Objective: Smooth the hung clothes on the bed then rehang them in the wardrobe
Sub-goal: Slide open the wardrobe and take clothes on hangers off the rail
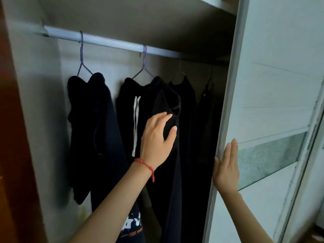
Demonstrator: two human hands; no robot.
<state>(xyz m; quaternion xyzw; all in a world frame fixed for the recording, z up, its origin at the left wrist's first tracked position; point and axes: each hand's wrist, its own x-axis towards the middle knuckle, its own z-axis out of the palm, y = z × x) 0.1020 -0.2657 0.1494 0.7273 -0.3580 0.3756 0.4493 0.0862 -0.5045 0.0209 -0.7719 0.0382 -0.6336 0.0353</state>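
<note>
Several dark garments hang on hangers from the silver wardrobe rail (112,42). A dark hoodie (91,130) hangs at the left on a purple hanger (82,55). To its right hangs a black hooded garment (166,102) with white drawstrings (135,120) on a second purple hanger (144,67). My left hand (157,137), with a red string on the wrist, is closing around a fold of that black garment. Flat and with fingers together, my right hand (226,165) presses against the edge of the sliding door (273,102). Further dark clothes (206,120) hang deep in shadow at the right.
The white sliding door with a frosted green band (270,155) covers the right side. The wardrobe's left wall (38,120) and a brown wooden edge (10,137) bound the left. A shelf (215,4) runs above the rail. A printed dark garment (133,223) shows low down.
</note>
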